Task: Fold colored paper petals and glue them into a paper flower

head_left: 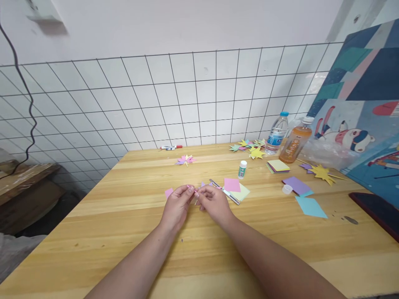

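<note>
My left hand [180,203] and my right hand [213,201] meet above the middle of the table, fingertips pinched together on a small piece of pink paper [190,187]. Most of that piece is hidden by the fingers, so its folded shape cannot be made out. Left of the hands lies a pink paper scrap [168,192]. Just beyond my right hand are a pink paper square [232,185], a pale green sheet [242,192] partly under it, and a slim pen-like tool [232,197]. A bit of purple paper [204,184] shows behind the fingers.
A glue stick [242,169] stands upright beyond the papers. Paper stars [256,153], a water bottle [277,133], an orange drink bottle [295,140] and a paper stack [278,166] are at the back right. Markers [171,147] lie by the tiled wall; a blue sheet [311,207] lies right.
</note>
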### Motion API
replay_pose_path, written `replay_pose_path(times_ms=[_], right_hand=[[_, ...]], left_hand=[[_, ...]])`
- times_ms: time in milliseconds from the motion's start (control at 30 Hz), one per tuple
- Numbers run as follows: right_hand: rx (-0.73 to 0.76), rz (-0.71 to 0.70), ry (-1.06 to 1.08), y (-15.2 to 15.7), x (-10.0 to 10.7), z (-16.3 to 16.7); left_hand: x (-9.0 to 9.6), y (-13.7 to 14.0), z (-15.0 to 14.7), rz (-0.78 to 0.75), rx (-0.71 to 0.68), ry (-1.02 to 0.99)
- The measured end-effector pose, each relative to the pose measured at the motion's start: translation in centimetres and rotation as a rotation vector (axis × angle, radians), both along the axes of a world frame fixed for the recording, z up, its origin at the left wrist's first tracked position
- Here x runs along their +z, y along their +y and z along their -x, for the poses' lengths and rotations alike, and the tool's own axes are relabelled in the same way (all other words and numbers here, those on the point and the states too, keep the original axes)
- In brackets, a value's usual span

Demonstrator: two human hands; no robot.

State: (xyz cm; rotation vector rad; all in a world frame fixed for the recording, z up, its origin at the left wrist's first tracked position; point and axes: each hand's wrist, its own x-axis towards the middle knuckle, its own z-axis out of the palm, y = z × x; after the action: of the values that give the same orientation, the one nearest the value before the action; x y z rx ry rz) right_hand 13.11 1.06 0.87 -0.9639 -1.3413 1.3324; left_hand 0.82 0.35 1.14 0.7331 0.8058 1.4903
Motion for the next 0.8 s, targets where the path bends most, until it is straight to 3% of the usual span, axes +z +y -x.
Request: replay_pose_path(times_ms=[233,500,800], right_hand=[[0.042,0.007,0.0,0.03,0.11,-0.25],[0.175,0.261,0.15,0.22,0.45,-0.33],[0.119,0.192,0.073,0.19,0.39,-0.57]], left_hand=[[0.03,-0.1,-0.03,0.01,-0.02,0.023],[-0.08,-0.24,0.11,-0.022,-0.016,0.058],[-0.56,-0.06,0.37,-0.025,0.02,0.238]])
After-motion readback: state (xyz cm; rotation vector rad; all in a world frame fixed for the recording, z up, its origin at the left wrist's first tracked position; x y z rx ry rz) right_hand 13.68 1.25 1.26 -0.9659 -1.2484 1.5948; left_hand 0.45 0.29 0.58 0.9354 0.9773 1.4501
